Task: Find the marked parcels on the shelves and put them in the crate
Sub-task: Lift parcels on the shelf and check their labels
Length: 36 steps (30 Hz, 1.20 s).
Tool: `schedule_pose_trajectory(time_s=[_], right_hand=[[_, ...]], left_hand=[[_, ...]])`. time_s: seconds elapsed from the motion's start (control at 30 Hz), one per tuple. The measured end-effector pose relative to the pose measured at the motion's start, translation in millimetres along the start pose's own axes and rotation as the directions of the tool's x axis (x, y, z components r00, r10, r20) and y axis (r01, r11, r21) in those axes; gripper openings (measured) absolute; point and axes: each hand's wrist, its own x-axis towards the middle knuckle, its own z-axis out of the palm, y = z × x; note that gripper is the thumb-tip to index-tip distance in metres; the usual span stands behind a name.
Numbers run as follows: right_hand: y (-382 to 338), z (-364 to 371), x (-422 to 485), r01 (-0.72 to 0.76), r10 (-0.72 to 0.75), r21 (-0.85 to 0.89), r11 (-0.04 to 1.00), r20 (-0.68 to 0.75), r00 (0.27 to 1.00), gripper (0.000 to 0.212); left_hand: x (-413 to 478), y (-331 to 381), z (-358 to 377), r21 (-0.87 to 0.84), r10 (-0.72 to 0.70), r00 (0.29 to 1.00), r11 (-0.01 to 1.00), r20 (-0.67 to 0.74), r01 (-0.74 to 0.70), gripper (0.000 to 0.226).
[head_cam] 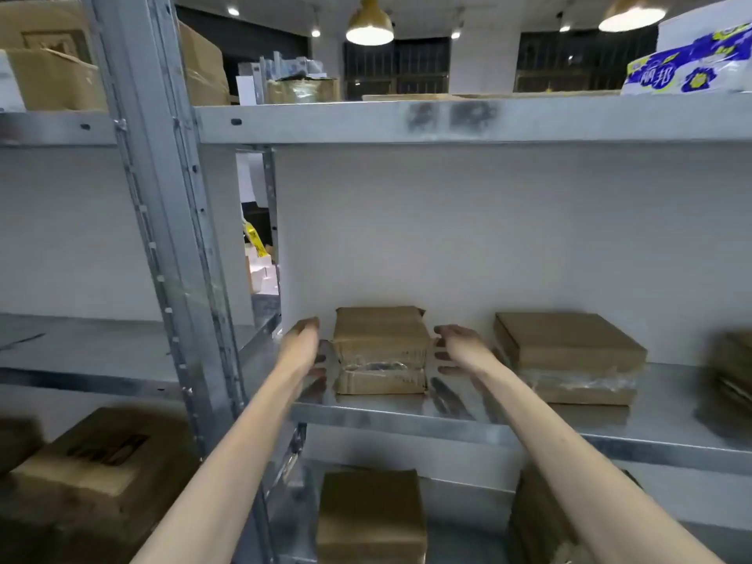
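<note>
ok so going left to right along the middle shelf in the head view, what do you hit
shelf post → left hand → taped box → right hand → flat box → blurred box at the right edge

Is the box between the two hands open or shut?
Shut. The cardboard box has its top flaps down and clear tape across its front.

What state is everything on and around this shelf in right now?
left hand: open, beside the small parcel
right hand: open, at its other side
small parcel: taped shut, flat on the shelf
flat parcel: taped shut, lying untouched
ceiling lamp: lit
</note>
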Motion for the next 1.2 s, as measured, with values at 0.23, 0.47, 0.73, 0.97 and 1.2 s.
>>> schedule_pose_trajectory(time_s=[0.23, 0.47, 0.73, 0.97, 1.2], right_hand=[[0.1, 3.6, 0.5, -0.084, 0.075, 0.078, 0.993, 0.107, 0.991, 0.032], [2.9, -0.4, 5.1, -0.063, 0.054, 0.150, 0.987, 0.066, 0.996, 0.028], [2.0, -2.9, 3.8, 0.119, -0.126, 0.157, 0.980, 0.035, 0.991, 0.035], [3.0, 4.1, 0.5, 0.186, -0.184, 0.291, 0.938, -0.034, 0.982, 0.029], [2.1, 8.6, -1.7, 0.184, -0.169, 0.316, 0.931, -0.074, 0.983, 0.015]], left_hand=[[-5.4, -2.9, 9.7, -0.049, -0.008, 0.988, 0.999, 0.154, 0.015, 0.017], [-5.5, 1.1, 10.9, -0.049, -0.003, 0.981, 0.999, 0.193, 0.013, 0.033], [-6.8, 8.5, 2.0, -0.157, 0.098, 0.980, 0.985, 0.171, -0.071, 0.037], [-7.4, 8.4, 2.2, -0.233, 0.175, 0.978, 0.961, 0.109, -0.146, 0.026], [-12.8, 9.8, 1.3, -0.282, 0.160, 0.976, 0.953, 0.150, -0.113, 0.022]])
